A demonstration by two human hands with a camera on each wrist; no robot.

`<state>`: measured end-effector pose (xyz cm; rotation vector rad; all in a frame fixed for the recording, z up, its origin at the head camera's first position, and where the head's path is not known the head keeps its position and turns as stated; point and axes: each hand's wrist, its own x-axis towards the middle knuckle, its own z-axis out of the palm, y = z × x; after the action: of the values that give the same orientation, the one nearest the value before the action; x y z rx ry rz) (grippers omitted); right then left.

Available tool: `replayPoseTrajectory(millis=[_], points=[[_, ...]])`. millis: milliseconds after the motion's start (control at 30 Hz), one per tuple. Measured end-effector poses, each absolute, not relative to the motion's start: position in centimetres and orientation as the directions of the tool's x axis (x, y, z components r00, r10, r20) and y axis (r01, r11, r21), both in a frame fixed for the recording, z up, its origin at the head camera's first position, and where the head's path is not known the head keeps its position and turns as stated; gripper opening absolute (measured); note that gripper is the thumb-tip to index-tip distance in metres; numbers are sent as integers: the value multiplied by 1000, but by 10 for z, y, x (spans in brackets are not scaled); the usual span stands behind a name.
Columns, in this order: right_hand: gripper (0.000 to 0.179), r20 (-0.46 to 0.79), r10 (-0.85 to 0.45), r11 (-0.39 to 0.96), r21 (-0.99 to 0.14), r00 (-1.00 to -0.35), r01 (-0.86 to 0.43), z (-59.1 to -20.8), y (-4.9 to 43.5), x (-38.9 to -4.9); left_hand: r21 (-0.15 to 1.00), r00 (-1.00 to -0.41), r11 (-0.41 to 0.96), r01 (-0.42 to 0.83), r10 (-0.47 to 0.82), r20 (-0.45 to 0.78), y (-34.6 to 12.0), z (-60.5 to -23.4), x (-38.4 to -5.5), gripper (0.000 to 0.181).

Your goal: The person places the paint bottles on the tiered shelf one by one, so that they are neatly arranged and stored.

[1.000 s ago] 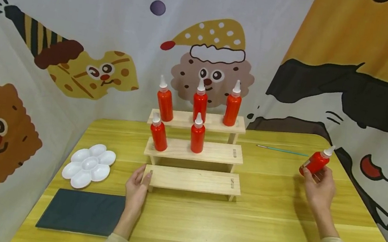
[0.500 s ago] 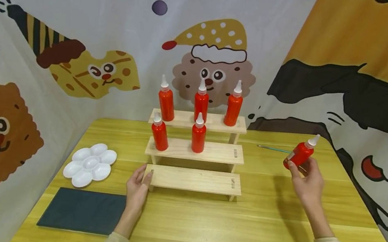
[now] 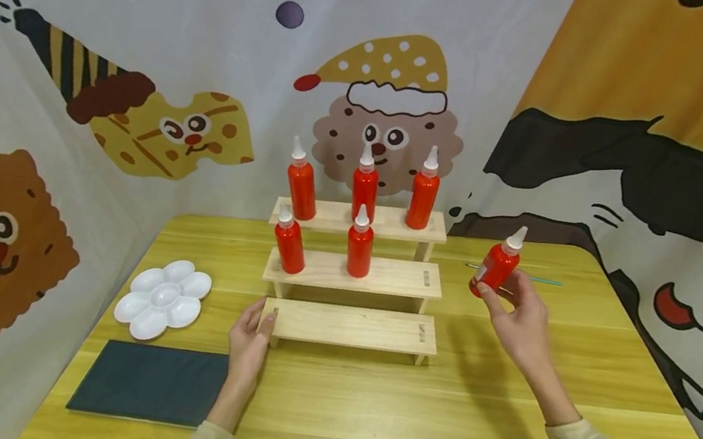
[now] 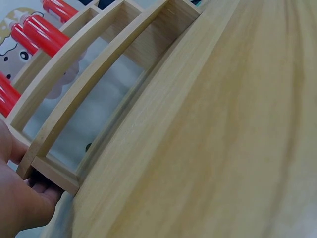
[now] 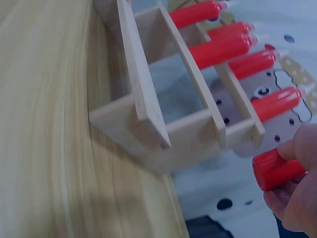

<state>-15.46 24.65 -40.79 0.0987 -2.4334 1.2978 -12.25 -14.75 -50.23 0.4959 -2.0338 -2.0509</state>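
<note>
My right hand (image 3: 522,322) holds a red squeeze bottle with a white pointed cap (image 3: 496,268) above the table, tilted to the right. In the right wrist view the bottle's base (image 5: 267,171) shows between thumb and fingers. At the lowest tier's left end, my left hand (image 3: 250,340) grips the three-tier wooden rack (image 3: 346,326), thumb above and fingers tucked under the board, as the left wrist view shows. Two similar bottles stand on the middle tier, one at left (image 3: 290,247) and one near the centre (image 3: 359,250). Three more, including the right one (image 3: 422,199), occupy the top tier.
A white flower-shaped paint palette (image 3: 163,299) lies left of the rack, with a dark rectangular board (image 3: 153,383) in front of it. Behind the right hand lies a thin turquoise paintbrush (image 3: 545,280). A printed cloth (image 3: 219,6) hangs behind the wooden table (image 3: 363,424).
My right hand has carried the red bottle leftwards, from the table's right side closer to the rack. The left hand has stayed on the lowest tier.
</note>
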Motion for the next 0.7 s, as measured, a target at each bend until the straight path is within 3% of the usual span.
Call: replayPoseTrajectory(millis=[500,700], points=[[41,393,-54,481,-796,-918,-369,-409,196,-176,996,-916,-26,-87,-392,-91,-149,-504,-123,46],[41,364,-94,450,-815,-927,-366,-415,186,-185,996,-915,-27,-90,-392,-93,-148,-503,-123,45]])
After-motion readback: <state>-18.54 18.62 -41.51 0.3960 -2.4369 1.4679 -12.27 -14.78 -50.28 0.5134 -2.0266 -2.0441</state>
